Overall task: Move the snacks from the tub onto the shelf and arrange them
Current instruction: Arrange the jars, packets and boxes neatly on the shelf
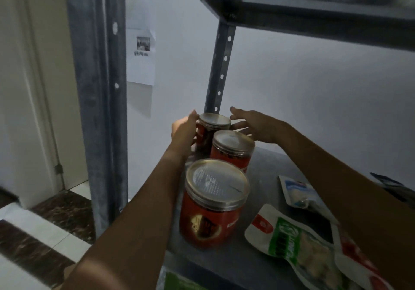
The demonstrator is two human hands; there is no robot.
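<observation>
On the shelf [265, 166], the left hand [184, 132] grips the left side of the rear jar [212, 128] in a row of three, while the right hand [253, 125], fingers spread, rests just right of it.

A plain white wall [303, 92] fills the background. Fixed to it at the left is a white sheet of paper [141, 56] carrying a small, blurred photo with a line of dark print beneath it, too soft to read. Further left stands a white door [33, 83], with a small metal fitting low on its edge. The floor [45, 229] at the lower left is laid in white tiles crossed by bands of dark brown, marbled stone. At the bottom edge, a corner of brown cardboard [67, 274] shows just above the floor; what it belongs to cannot be told.
</observation>
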